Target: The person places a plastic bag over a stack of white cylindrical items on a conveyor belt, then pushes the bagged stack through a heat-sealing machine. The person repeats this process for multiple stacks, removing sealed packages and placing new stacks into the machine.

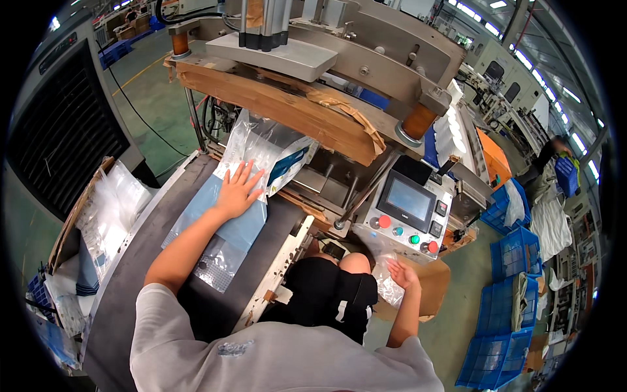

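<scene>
My left hand [240, 191] lies flat with its fingers spread on a blue-and-clear plastic bag [228, 232]. The bag rests on the dark work surface [137, 287] of a machine, and its far end reaches beneath the tape-covered press bar [281, 108]. My right hand [403, 273] is held out low on the right, fingers stretched and apart. Just beside it, crumpled clear plastic [388, 287] sits in a cardboard box [428, 291]; I cannot tell whether the fingers touch it.
Right of the press stands a control panel [405, 212] with a screen and coloured buttons. Blue crates [493, 359] line the floor at right, where a person [552, 153] stands farther off. Another carton of clear bags [114, 212] is at left, near a dark slatted unit [62, 124].
</scene>
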Demonstrator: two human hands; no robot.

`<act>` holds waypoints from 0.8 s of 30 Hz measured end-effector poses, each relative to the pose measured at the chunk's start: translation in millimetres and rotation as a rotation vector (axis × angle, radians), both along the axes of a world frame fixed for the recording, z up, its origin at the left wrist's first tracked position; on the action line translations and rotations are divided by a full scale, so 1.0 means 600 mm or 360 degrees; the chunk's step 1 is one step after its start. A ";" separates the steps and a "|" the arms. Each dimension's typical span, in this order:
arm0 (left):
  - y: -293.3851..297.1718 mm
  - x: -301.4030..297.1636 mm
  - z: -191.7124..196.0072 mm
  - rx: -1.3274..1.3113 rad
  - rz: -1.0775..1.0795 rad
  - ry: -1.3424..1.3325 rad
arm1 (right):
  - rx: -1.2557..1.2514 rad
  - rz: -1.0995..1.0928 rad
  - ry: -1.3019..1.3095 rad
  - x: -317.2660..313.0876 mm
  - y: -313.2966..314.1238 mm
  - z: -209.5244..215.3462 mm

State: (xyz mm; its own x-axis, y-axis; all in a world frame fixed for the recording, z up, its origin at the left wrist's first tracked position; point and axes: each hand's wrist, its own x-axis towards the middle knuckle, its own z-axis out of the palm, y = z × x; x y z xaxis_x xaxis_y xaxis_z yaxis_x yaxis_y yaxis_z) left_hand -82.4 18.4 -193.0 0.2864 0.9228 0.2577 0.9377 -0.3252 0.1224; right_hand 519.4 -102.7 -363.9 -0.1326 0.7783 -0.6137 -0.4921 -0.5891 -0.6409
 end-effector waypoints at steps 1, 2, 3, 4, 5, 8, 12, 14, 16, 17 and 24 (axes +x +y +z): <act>0.002 0.001 -0.001 0.0009 -0.0005 -0.0003 | -0.0109 -0.0273 -0.0071 0.057 -0.024 -0.044; 0.002 0.002 -0.001 0.0009 -0.0020 -0.0021 | -0.0219 -0.0539 -0.0134 0.105 -0.046 -0.085; 0.003 0.004 -0.002 -0.0010 -0.0031 -0.0042 | -0.0318 -0.0798 -0.0258 0.153 -0.074 -0.121; 0.005 0.006 -0.002 -0.0025 -0.0038 -0.0052 | -0.0413 -0.1052 -0.0369 0.181 -0.087 -0.142; 0.003 0.004 0.001 -0.0038 -0.0021 -0.0041 | -0.0502 -0.1166 -0.0463 0.176 -0.077 -0.148; 0.001 -0.004 0.003 -0.0037 0.0001 0.0013 | -0.0540 -0.1374 -0.0594 0.090 -0.072 -0.153; 0.007 0.003 0.006 -0.0076 -0.0039 0.0025 | -0.0558 -0.0922 -0.0777 -0.002 -0.034 -0.148; 0.009 0.002 0.009 -0.0071 -0.0018 0.0088 | -0.0351 -0.0663 -0.0886 -0.109 -0.011 -0.084; 0.012 0.002 0.004 -0.0066 -0.0021 0.0117 | 0.0014 -0.0437 -0.1013 -0.202 -0.007 0.014; 0.012 0.001 0.003 -0.0070 -0.0017 0.0117 | 0.0254 -0.0319 -0.1118 -0.223 -0.006 0.037; 0.017 0.003 -0.002 0.0105 -0.0071 0.0069 | 0.1147 -0.0022 -0.2209 -0.345 -0.019 0.125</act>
